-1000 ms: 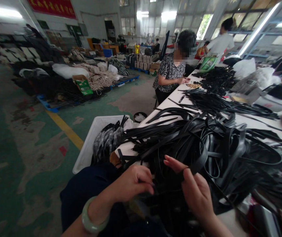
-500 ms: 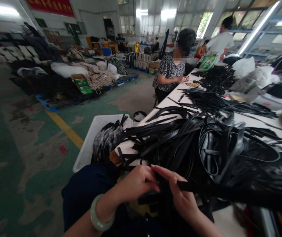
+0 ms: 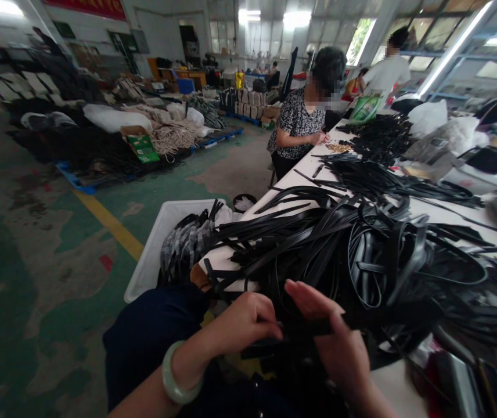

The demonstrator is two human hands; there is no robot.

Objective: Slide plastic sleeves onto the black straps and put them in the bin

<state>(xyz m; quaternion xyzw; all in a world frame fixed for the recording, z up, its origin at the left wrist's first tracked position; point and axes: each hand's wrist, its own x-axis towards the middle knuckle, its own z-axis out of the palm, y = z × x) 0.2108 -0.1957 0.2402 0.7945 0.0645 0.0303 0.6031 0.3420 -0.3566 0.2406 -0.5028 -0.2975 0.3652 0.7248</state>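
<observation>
My left hand point(image 3: 248, 325), with a pale green bangle point(image 3: 179, 374) at the wrist, is closed, thumb and fingers pinching a black strap point(image 3: 303, 332) above my lap. My right hand point(image 3: 339, 337) is a little to the right, slightly blurred. Its fingers are straight, and the strap runs between them and the thumb, coming out on the far side toward the right. Just beyond both hands, a large heap of black straps point(image 3: 318, 232) lies tangled and looped on the white table point(image 3: 270, 203).
Left of the table stands a white bin point(image 3: 144, 255) holding bundled dark straps. A co-worker point(image 3: 303, 122) sits farther along the table's left edge, hands near small gold-coloured pieces point(image 3: 339, 148). Blue pallets point(image 3: 76, 180) with piled goods are on the floor at left.
My right hand has shifted right, away from the left hand, along the strap. The strap's far part at right has swung and now ends nearer. My left hand stays about where it was.
</observation>
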